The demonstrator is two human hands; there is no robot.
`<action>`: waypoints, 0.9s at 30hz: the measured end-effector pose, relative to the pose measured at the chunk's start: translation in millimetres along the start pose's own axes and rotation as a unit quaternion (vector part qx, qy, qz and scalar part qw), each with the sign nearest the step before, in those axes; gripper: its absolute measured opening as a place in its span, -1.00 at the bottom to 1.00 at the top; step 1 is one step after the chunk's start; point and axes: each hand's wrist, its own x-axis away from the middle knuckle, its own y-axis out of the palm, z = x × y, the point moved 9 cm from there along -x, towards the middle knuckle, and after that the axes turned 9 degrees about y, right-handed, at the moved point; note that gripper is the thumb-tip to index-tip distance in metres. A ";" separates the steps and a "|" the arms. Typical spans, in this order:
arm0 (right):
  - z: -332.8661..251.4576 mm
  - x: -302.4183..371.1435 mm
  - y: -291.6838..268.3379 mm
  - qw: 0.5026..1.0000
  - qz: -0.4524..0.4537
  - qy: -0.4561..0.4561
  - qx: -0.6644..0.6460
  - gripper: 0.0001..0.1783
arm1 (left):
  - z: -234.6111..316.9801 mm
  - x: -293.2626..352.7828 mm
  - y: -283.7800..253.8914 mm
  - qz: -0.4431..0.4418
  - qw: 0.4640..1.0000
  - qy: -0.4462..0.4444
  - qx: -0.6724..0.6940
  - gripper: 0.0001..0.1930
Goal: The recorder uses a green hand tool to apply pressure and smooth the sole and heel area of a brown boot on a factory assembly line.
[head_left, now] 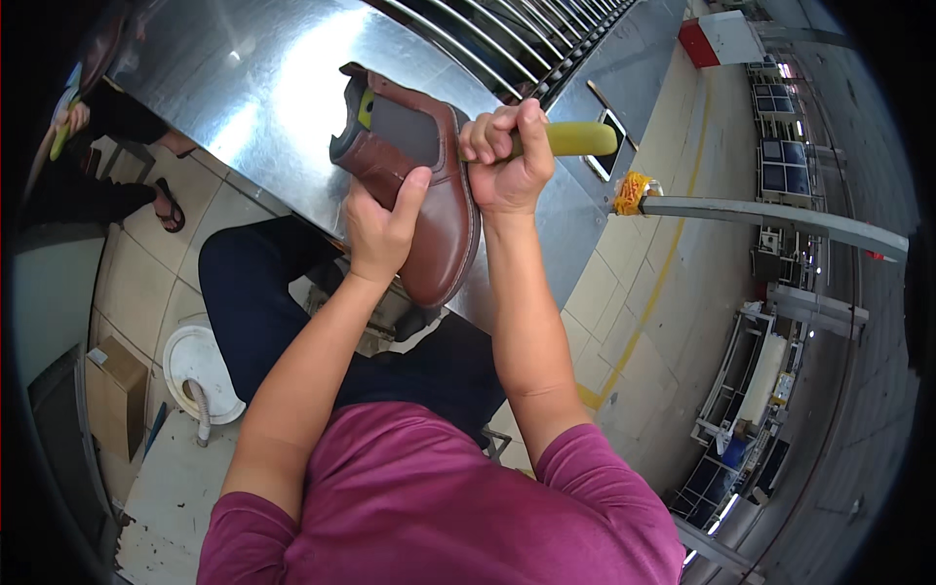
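A brown leather boot [439, 249] is held up just toward 11 o'clock from the view's centre, in front of the near edge of a shiny metal table [214, 78]. Its side is gripped by the left hand [382, 229]: the thumb is laid on the leather, pointed toward 1 o'clock, while the fingers are hidden behind the boot, so how far they are bent cannot be told. By the right hand [512, 161], a yellow-green handle [580, 138] is clasped, with the fingers curled in and the thumb raised beside them. The handle's rounded end is pointed toward 3 o'clock; its other end is covered by the fingers, and whether the boot is touched there cannot be seen.

The boot's toe is turned toward 6 o'clock and its opening toward 11. A grey side panel [405, 132] is set into the glossy upper, and a yellow-green patch [367, 109] is seen within the opening.
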 end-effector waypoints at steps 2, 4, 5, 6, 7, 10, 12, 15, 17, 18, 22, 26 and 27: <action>1.4 10.5 1.2 1.000 0.006 0.017 -0.024 -0.57 | -2.3 1.6 -0.7 -0.006 1.000 -0.018 0.001 -0.59; -6.2 21.5 4.9 1.000 -0.008 0.001 -0.012 -0.58 | -2.3 1.4 2.8 -0.013 1.000 -0.018 0.000 -0.58; -8.1 31.2 7.9 1.000 -0.024 0.001 0.017 -0.56 | -2.4 0.8 3.3 -0.007 1.000 -0.014 0.004 -0.55; -6.5 40.0 8.8 0.999 -0.027 0.006 0.015 -0.56 | -3.0 0.4 4.0 -0.001 1.000 -0.016 0.001 -0.55; -11.2 52.0 13.2 0.997 -0.019 -0.026 0.065 -0.56 | -1.4 1.6 3.7 0.003 1.000 -0.007 0.001 -0.54; -14.5 79.9 24.6 0.988 -0.033 -0.075 0.128 -0.59 | -0.6 1.2 3.1 -0.008 1.000 -0.006 -0.002 -0.51; -19.6 104.7 30.2 0.978 0.030 -0.139 0.151 -0.61 | 3.1 0.5 0.9 -0.001 1.000 -0.003 0.008 -0.51; -14.3 140.1 41.2 0.967 0.020 -0.177 0.183 -0.67 | 4.0 0.3 2.5 0.005 1.000 0.002 0.002 -0.49; -13.0 166.2 65.3 0.902 0.013 -0.245 0.355 -0.73 | 4.8 1.9 3.8 0.003 1.000 0.006 0.003 -0.49; -9.8 177.4 80.9 0.836 0.007 -0.280 0.472 -0.76 | 5.3 2.1 2.9 0.003 1.000 0.008 0.006 -0.57; 13.8 203.9 99.8 0.899 -0.024 -0.199 0.390 -0.81 | 0.7 1.5 -0.7 0.026 0.999 0.024 0.029 -0.53; 10.4 223.7 62.3 0.941 0.120 -0.090 0.305 -0.66 | 6.9 -0.9 0.9 0.024 0.999 0.041 0.019 -0.53; 5.0 220.8 52.0 0.963 0.124 -0.078 0.226 -0.48 | 6.2 -0.7 1.5 0.022 0.999 0.036 0.027 -0.53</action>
